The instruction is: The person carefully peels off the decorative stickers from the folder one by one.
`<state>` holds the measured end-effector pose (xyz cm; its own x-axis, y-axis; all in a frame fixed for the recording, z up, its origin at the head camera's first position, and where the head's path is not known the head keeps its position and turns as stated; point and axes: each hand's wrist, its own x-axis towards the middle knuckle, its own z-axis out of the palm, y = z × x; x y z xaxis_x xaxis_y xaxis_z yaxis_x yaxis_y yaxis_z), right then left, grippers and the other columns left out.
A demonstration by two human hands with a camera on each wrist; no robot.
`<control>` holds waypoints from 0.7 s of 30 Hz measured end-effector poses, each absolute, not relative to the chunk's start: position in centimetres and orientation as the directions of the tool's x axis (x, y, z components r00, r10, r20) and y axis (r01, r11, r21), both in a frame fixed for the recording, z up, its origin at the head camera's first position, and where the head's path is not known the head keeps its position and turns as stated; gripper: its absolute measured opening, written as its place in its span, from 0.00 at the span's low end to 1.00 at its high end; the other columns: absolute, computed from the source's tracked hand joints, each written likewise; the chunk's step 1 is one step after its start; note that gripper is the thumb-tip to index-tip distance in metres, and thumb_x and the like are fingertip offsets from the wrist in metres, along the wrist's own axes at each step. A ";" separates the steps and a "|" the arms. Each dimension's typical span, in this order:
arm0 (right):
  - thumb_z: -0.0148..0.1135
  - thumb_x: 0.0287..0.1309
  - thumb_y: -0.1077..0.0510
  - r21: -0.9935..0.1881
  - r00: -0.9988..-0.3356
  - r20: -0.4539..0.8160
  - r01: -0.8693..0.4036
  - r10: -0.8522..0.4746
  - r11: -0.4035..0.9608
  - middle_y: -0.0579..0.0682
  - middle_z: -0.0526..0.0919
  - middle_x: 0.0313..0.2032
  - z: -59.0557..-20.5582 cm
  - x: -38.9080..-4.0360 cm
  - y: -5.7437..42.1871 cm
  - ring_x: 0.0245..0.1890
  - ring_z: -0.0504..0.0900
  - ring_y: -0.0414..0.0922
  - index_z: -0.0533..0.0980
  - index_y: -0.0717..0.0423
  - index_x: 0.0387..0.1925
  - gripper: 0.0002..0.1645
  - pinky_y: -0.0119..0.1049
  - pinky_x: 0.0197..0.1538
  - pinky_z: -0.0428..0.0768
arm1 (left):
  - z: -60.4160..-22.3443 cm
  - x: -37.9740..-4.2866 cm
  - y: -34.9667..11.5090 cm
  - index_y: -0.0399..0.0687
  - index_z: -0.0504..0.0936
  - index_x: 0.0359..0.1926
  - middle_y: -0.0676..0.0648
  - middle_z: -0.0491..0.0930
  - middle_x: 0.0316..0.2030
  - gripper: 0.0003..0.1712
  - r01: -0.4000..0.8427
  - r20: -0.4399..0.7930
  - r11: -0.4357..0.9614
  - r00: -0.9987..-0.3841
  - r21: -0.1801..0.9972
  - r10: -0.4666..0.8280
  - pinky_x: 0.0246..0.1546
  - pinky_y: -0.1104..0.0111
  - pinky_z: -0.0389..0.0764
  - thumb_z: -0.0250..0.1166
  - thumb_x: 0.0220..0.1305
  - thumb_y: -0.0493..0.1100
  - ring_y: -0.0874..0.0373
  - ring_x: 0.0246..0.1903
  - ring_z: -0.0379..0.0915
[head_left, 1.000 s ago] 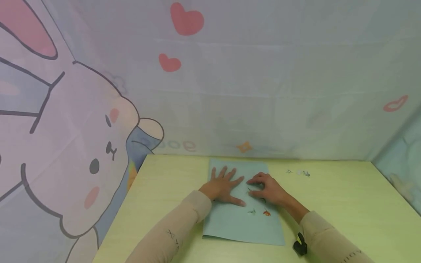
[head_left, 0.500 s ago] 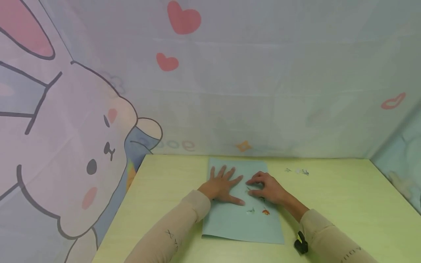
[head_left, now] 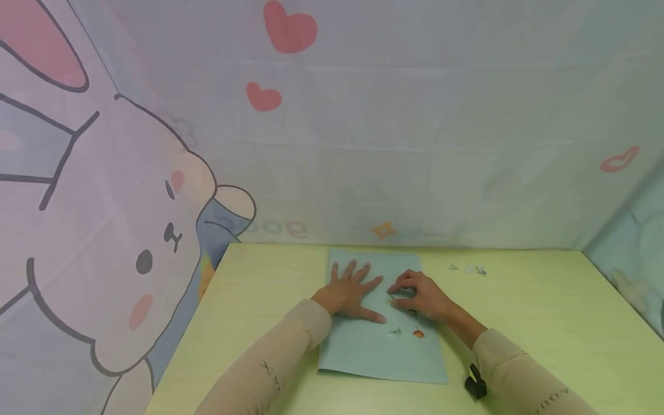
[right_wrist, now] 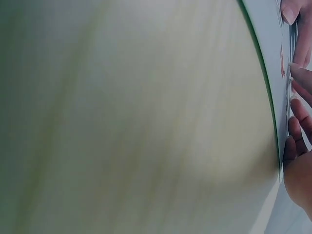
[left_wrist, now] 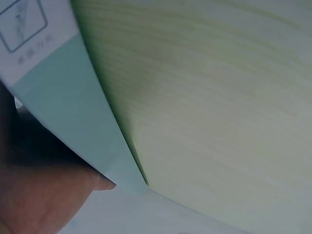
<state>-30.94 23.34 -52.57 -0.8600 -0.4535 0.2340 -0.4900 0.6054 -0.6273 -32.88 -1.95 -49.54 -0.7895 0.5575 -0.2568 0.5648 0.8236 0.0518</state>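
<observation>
My left hand (head_left: 350, 295) lies flat on a pale blue-green booklet-like sheet (head_left: 381, 360), fingers spread. On the right half of the sheet my right hand (head_left: 422, 297) has its thumb and forefinger on a tiny green plant-shaped cutout (head_left: 389, 299), pinched at its edges. The other fingers are curled in. Below that hand lie an orange flower cutout (head_left: 418, 332) and a whitish-green sprig cutout (head_left: 395, 332). Another dark bit (head_left: 412, 313) is partly covered by the right hand. In the left wrist view the sheet's edge (left_wrist: 83, 102) bears a white printed area.
Several small cutouts (head_left: 474, 270) lie on the yellow-green table (head_left: 539, 311) at the back right. A black object (head_left: 475, 383) sits by the right sleeve. Behind the table hangs a printed cloth (head_left: 394, 115) with hearts and a rabbit.
Both hands stay nearly where they were. The right forefinger and thumb shift very slightly about the green cutout. The head view has moved a little.
</observation>
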 end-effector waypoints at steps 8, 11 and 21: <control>0.78 0.62 0.55 -0.654 -0.847 0.238 -0.501 -0.475 0.566 0.49 0.83 0.47 -52.2 -31.2 23.1 0.50 0.80 0.52 0.90 0.53 0.46 0.12 0.51 0.54 0.79 | -48.5 -32.1 -2.1 0.75 0.49 0.85 0.50 0.40 0.86 0.61 0.568 -0.231 0.822 -0.794 0.052 0.563 0.77 0.34 0.35 0.56 0.57 0.88 0.41 0.84 0.31; 0.78 0.62 0.56 -0.667 -0.849 0.218 -0.490 -0.481 0.562 0.48 0.84 0.45 -52.1 -31.3 23.1 0.49 0.80 0.50 0.90 0.53 0.46 0.12 0.49 0.54 0.79 | -48.5 -32.0 -2.3 0.73 0.49 0.86 0.49 0.41 0.86 0.61 0.574 -0.224 0.817 -0.791 0.049 0.569 0.77 0.35 0.36 0.56 0.58 0.88 0.41 0.84 0.31; 0.75 0.63 0.59 -0.716 -0.866 0.130 -0.419 -0.483 0.558 0.48 0.86 0.45 -51.6 -31.5 23.1 0.51 0.80 0.50 0.89 0.55 0.46 0.10 0.46 0.56 0.77 | -48.7 -32.0 -2.1 0.71 0.49 0.86 0.48 0.41 0.86 0.62 0.582 -0.213 0.811 -0.787 0.056 0.579 0.77 0.33 0.36 0.57 0.58 0.87 0.39 0.84 0.32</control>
